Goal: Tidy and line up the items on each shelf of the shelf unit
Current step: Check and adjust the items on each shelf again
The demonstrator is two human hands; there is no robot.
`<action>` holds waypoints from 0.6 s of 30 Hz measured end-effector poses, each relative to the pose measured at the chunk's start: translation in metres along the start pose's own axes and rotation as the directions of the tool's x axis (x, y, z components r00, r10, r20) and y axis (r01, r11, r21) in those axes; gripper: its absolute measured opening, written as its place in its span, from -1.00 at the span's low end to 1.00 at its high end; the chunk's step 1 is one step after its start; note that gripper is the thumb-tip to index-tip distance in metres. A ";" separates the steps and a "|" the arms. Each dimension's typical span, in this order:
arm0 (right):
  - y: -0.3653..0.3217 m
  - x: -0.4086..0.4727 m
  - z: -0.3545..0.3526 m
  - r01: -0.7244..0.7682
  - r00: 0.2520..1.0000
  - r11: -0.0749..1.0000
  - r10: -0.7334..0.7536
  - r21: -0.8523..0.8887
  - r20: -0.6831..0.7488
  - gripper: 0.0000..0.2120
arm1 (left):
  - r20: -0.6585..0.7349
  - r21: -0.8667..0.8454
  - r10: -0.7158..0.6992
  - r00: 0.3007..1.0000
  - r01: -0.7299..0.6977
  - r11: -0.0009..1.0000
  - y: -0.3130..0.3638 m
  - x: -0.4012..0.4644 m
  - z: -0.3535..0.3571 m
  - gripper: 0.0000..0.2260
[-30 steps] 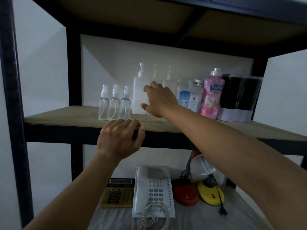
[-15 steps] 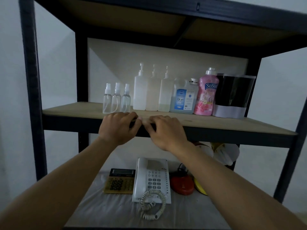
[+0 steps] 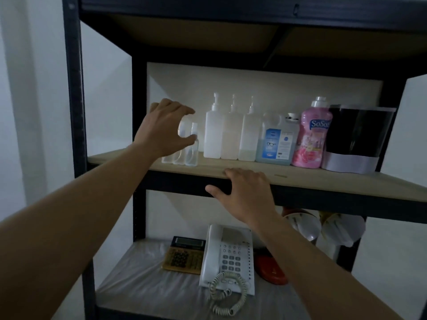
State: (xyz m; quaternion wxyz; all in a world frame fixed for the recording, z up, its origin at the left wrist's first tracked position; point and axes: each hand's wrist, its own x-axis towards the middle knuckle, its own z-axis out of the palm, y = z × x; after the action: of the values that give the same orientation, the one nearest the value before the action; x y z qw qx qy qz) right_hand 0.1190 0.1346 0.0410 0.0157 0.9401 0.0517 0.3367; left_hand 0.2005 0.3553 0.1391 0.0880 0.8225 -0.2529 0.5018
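Three small spray bottles (image 3: pixel 186 146) stand close together at the left end of the middle shelf (image 3: pixel 300 179), left of centre in the frame, and the left hand (image 3: pixel 165 129) is spread in front of them with fingers and thumb curved apart in a wide grip; it hides part of the bottles, and whether any finger touches one cannot be told. Just right of them, three tall white pump bottles (image 3: pixel 231 135) stand side by side in a row, touching or nearly so. Next along comes a clear jug with a blue label (image 3: pixel 276 140), then a pink bottle (image 3: pixel 312 139) with a white cap, then a black pouch with a pale band at its base (image 3: pixel 355 137) at the right end, all upright near the back of the shelf. The right hand (image 3: pixel 245 192) rests on the front edge of the same shelf at the centre of the frame, fingers flat on the board and thumb spread out over the dark rail below, holding nothing. On the lower shelf, covered with a pale sheet (image 3: pixel 143 282), a gold calculator (image 3: pixel 183 257) lies just left of a white telephone (image 3: pixel 228 257) with a coiled cord, and a red object (image 3: pixel 271 270) shows beside the phone, partly hidden by the right forearm.
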 end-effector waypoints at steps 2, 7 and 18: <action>0.000 -0.001 0.000 -0.002 1.000 0.999 0.002 0.036 -0.007 -0.28 | 0.111 0.033 0.026 0.994 -0.030 0.999 -0.008 0.015 -0.003 -0.30; -0.001 -0.001 -0.001 -0.013 1.000 0.999 0.014 0.046 -0.017 -0.26 | 0.341 0.151 0.130 0.931 -0.191 0.970 -0.022 0.037 -0.001 -0.07; -0.005 -0.003 -0.002 -0.032 0.999 0.999 0.033 0.043 -0.013 -0.25 | 0.435 0.262 0.198 0.878 -0.334 0.905 -0.021 0.040 0.014 -0.09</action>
State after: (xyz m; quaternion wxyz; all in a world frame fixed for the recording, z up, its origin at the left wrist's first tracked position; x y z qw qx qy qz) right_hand 0.1150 0.1390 0.0407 -0.0104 0.9386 0.0439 0.3421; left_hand 0.2370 0.3544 0.1698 -0.1748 0.8667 -0.2901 0.3663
